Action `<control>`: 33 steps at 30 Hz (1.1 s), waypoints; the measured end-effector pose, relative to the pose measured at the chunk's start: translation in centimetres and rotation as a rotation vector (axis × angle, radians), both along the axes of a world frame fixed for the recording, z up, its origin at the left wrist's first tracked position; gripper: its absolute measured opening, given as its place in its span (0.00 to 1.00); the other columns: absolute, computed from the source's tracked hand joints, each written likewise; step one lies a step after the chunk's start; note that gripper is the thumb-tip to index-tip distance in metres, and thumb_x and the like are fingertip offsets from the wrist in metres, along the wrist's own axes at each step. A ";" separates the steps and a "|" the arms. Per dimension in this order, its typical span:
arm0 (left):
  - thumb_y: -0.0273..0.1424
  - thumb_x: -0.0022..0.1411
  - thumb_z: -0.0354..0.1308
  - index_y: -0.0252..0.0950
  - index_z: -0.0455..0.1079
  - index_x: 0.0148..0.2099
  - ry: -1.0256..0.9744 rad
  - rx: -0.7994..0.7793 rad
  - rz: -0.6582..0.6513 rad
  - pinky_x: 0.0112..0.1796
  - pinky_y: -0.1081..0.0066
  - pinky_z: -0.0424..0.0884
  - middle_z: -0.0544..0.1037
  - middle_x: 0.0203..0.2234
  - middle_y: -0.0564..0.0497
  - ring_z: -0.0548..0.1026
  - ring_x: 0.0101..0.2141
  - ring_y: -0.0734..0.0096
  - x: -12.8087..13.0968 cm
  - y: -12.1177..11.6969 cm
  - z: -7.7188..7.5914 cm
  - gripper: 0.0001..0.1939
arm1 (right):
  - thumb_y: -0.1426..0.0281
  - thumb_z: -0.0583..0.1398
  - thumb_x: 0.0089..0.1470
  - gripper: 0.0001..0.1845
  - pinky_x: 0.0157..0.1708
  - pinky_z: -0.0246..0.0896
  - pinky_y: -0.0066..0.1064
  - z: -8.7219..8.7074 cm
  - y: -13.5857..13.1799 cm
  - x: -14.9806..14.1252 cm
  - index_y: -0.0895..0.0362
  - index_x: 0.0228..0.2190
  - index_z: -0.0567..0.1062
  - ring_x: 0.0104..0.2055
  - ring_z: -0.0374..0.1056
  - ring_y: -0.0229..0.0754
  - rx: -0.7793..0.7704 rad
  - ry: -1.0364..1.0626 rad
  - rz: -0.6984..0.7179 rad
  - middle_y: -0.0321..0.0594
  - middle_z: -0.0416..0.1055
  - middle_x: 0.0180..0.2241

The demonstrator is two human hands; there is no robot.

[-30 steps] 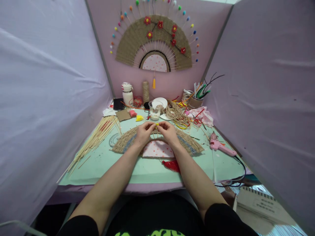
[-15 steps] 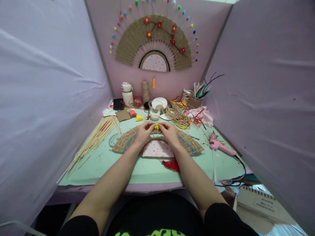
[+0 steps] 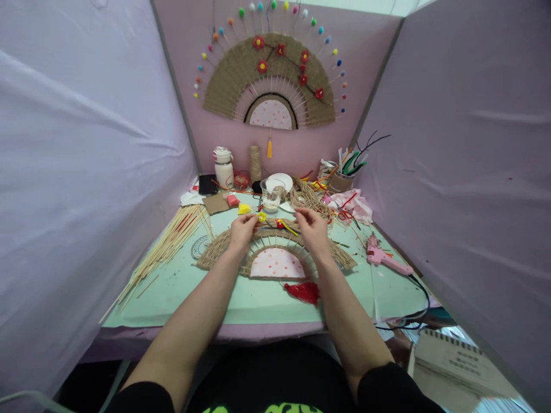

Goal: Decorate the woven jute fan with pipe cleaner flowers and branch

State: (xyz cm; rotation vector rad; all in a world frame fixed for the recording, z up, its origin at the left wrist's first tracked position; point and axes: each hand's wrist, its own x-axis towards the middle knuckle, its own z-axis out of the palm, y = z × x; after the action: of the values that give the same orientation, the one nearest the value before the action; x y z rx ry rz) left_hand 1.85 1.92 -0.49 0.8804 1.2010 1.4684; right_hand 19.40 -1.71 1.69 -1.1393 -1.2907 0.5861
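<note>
My left hand (image 3: 243, 232) is closed, its fingertips pinching a small yellow flower (image 3: 262, 217) above the fan's upper edge. My right hand (image 3: 313, 229) is over the right side of the fan, fingers curved and a little apart, with nothing visible in them. Beneath both hands lies the woven twine fan (image 3: 219, 246), with a dotted pale pink half-circle (image 3: 276, 263) at its centre. A small red flower (image 3: 279, 223) and a thin yellow strip (image 3: 289, 228) are between my hands. A red tassel (image 3: 302, 292) lies below the fan.
Bamboo sticks (image 3: 167, 246) spread along the left. A pink glue gun (image 3: 385, 258) with a dark cord lies at right. Behind are a clear cup (image 3: 271, 198), a white bottle (image 3: 223, 167), a twine cone (image 3: 255, 163) and loose twine (image 3: 316, 198). A finished fan (image 3: 228, 80) hangs on the back wall.
My hands have parted: the left moved left with the yellow flower, the right moved right and off it. The red flower and yellow strip have come into view between them.
</note>
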 end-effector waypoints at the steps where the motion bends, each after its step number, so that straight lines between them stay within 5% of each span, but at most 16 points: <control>1: 0.32 0.43 0.63 0.33 0.70 0.31 -0.035 -0.009 0.021 0.24 0.78 0.64 0.75 0.22 0.52 0.74 0.25 0.75 -0.3 0.2 0.1 0.11 | 0.61 0.57 0.51 0.17 0.36 0.64 0.32 0.7 -0.8 0.8 0.60 0.38 0.75 0.34 0.69 0.41 0.021 -0.023 -0.023 0.44 0.75 0.34; 7: 0.33 0.42 0.62 0.32 0.69 0.30 -0.124 -0.026 0.056 0.24 0.79 0.64 0.74 0.21 0.52 0.73 0.24 0.76 -1.1 0.5 0.6 0.11 | 0.58 0.61 0.48 0.18 0.29 0.62 0.31 2.6 -6.2 8.9 0.59 0.35 0.77 0.26 0.67 0.39 -0.003 -0.201 -0.295 0.41 0.74 0.28; 11: 0.32 0.41 0.62 0.33 0.69 0.30 -0.120 -0.020 0.082 0.22 0.80 0.63 0.74 0.21 0.52 0.73 0.23 0.76 -1.2 0.6 0.7 0.12 | 0.54 0.56 0.50 0.23 0.26 0.59 0.31 1.0 -8.0 16.1 0.61 0.33 0.77 0.23 0.65 0.41 -0.141 -0.410 -0.602 0.42 0.71 0.22; 16: 0.32 0.41 0.62 0.33 0.70 0.30 -0.104 -0.013 0.117 0.21 0.81 0.61 0.74 0.21 0.52 0.73 0.23 0.76 -1.2 0.8 0.7 0.12 | 0.65 0.57 0.48 0.19 0.37 0.60 0.37 -1.4 -8.9 22.6 0.63 0.39 0.77 0.37 0.69 0.51 -0.441 -0.957 -0.562 0.54 0.75 0.35; 21: 0.31 0.41 0.62 0.32 0.70 0.31 -0.096 -0.020 0.111 0.20 0.81 0.61 0.75 0.22 0.52 0.72 0.22 0.77 -1.2 1.0 0.6 0.12 | 0.64 0.56 0.52 0.18 0.38 0.60 0.35 -3.5 -8.2 24.0 0.59 0.42 0.76 0.39 0.70 0.50 -0.657 -1.150 -0.406 0.52 0.75 0.39; 26: 0.32 0.41 0.62 0.32 0.69 0.30 -0.095 -0.027 0.108 0.21 0.81 0.61 0.74 0.21 0.53 0.72 0.23 0.77 -1.2 0.9 0.6 0.12 | 0.63 0.58 0.51 0.26 0.39 0.60 0.35 -5.0 -7.0 24.1 0.60 0.51 0.70 0.41 0.70 0.50 -0.667 -1.137 -0.414 0.53 0.73 0.40; 33: 0.33 0.41 0.61 0.32 0.69 0.31 -0.097 -0.004 0.106 0.21 0.80 0.60 0.74 0.21 0.52 0.72 0.23 0.77 -1.5 0.8 0.6 0.13 | 0.68 0.56 0.49 0.21 0.39 0.61 0.37 -4.2 -7.8 23.7 0.62 0.44 0.74 0.41 0.69 0.52 -0.568 -1.011 -0.358 0.53 0.74 0.41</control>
State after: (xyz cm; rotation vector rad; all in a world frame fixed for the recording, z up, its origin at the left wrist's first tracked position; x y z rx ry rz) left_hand 0.33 2.76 0.08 0.7432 1.1931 1.5746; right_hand 43.13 -9.52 -2.51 -2.2563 -1.7269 0.0578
